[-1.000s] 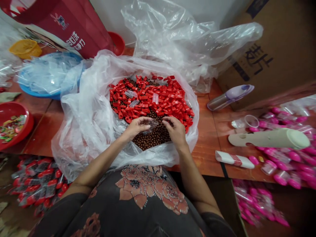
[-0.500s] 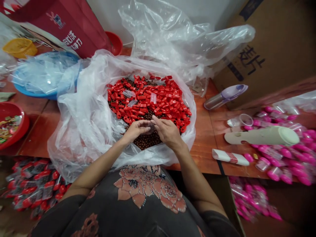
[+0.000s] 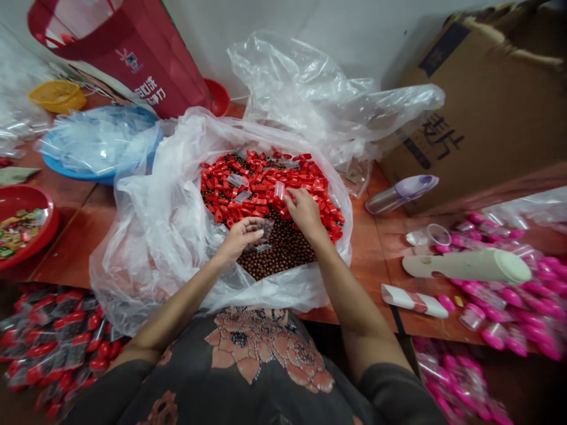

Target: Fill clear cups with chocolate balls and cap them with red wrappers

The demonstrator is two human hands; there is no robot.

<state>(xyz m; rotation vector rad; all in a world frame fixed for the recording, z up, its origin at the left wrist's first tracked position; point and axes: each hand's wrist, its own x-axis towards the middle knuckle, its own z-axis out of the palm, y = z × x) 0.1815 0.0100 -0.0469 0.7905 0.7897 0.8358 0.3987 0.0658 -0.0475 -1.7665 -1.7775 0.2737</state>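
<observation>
Several items could not be made out in full. The tips of the right hand (image 3: 305, 211) were hard to see among the red plastic pieces (image 3: 259, 190), so I could not tell whether its fingers were pinching one or only lying over them. The hand's back and wrist covered part of the heap on the right. The far end of the clear plastic piece (image 3: 266, 229) blurred into the background, and whether it contained anything could not be established. On the left, a red bowl (image 3: 52, 221) of small colourful items was cut off; on the far right, a cardboard box (image 3: 496, 112) likewise ran out of sight.

The clear plastic piece was small, thin-walled and see-through, with a faint shine. It was held at the near left edge of the heap, above the brown beads (image 3: 290, 254), pinched between the thumb and fingers of the left hand (image 3: 241, 239). The beads were round, dark and glossy, pooled on the near side. The red pieces were glossy and lay jumbled on the far side. A loose clear case (image 3: 279, 190) rested upon them, just beside the right fingertips. All of this lay within a crumpled white plastic bag (image 3: 155, 206), spread upon the reddish table (image 3: 365, 248).
</observation>
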